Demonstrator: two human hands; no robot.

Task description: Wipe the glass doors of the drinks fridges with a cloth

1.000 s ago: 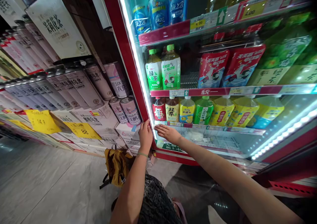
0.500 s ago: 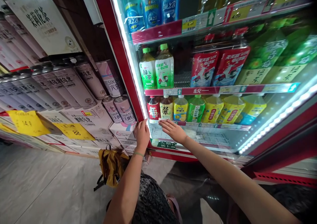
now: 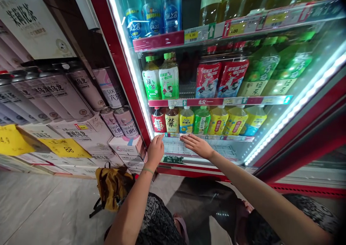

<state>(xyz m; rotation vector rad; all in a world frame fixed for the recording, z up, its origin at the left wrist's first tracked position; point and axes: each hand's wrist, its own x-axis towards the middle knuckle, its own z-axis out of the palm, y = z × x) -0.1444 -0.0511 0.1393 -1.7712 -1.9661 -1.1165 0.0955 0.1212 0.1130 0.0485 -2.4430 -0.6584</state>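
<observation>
My right hand (image 3: pixel 198 145) lies nearly flat at the front of the lit drinks cooler, fingers stretched out to the left. Under its fingertips is a small white cloth (image 3: pixel 183 135), mostly hidden, in line with the price strip of the lower bottle shelf. My left hand (image 3: pixel 156 150) rests by the cooler's lower left edge, beside the bright light strip, fingers extended with nothing visible in them. Just above the hands stand a lemon water bottle (image 3: pixel 186 121), a brown bottle with a cream label (image 3: pixel 172 121) and a red-labelled bottle (image 3: pixel 158 121).
Stacked drink cartons (image 3: pixel 127 145) and cans (image 3: pixel 125 122) stand left of the red cooler frame (image 3: pixel 121 68). A yellow backpack (image 3: pixel 112 187) sits on the floor by my left forearm. Higher shelves hold green tea bottles (image 3: pixel 169 79) and blue bottles (image 3: pixel 172 12).
My right hand has slid right along the lower shelf strip, the white cloth under its fingertips. The left hand stays by the cooler's left edge. The view has shifted slightly right.
</observation>
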